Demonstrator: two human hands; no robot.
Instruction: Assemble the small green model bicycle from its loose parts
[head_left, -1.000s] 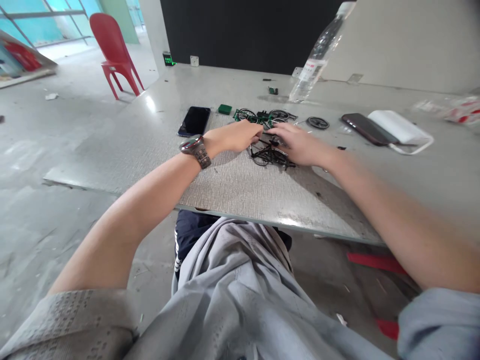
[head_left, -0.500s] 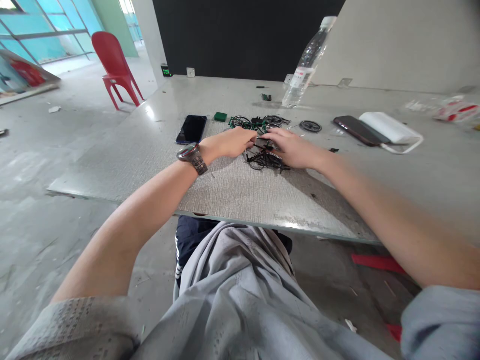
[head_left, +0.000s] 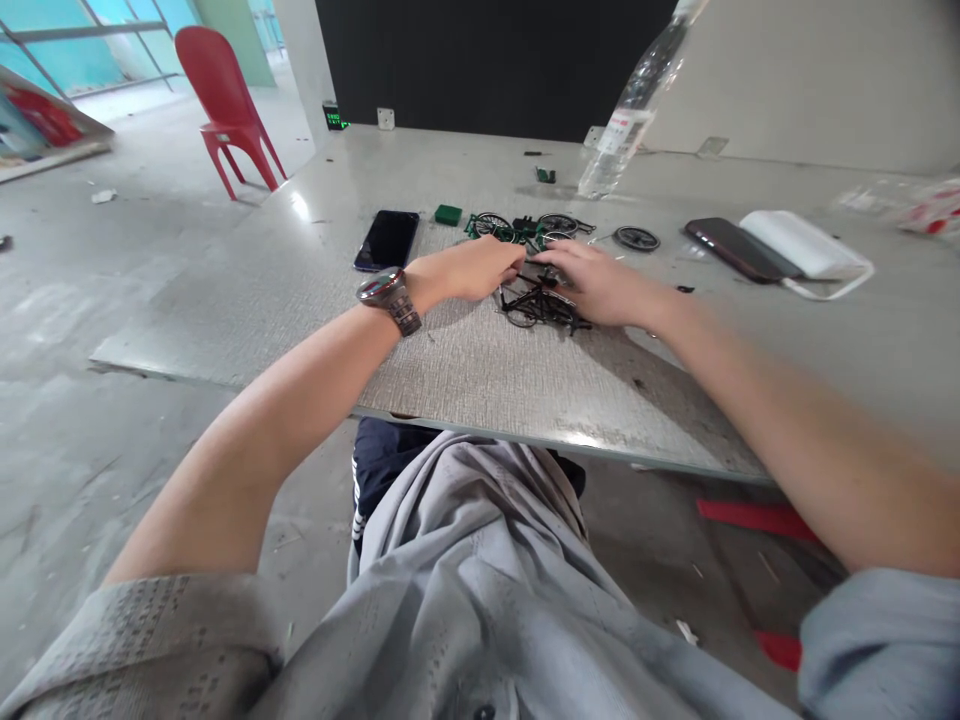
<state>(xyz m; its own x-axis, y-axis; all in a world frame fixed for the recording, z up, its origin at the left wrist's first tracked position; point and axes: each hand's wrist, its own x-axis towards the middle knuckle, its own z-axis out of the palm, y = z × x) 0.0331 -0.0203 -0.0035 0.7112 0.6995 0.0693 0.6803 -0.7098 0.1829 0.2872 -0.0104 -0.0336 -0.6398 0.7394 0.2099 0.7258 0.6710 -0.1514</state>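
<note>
A small black model bicycle (head_left: 541, 304) lies on its side on the table, partly covered by my fingers. My left hand (head_left: 486, 268) has its fingers closed in a pinch at the bicycle's far front part. From the other side, my right hand (head_left: 600, 284) curls its fingers round the far rear part; its fingertips are partly hidden. Just beyond both hands lie green and black model bicycle parts (head_left: 525, 230) with several small spoked wheels. A loose wheel (head_left: 636, 238) rests to the right of them.
A dark phone (head_left: 387, 240) and a green block (head_left: 448, 214) lie left of the parts. Behind stands a clear bottle (head_left: 621, 135). At right are another phone (head_left: 739, 249) and a white cylindrical object (head_left: 802, 248) with a cable. The table's front edge (head_left: 480, 434) runs before my lap.
The view has tilted down slightly, so the table things sit higher and a bit further right in the picture. Both hands stay at the black model bicycle.
</note>
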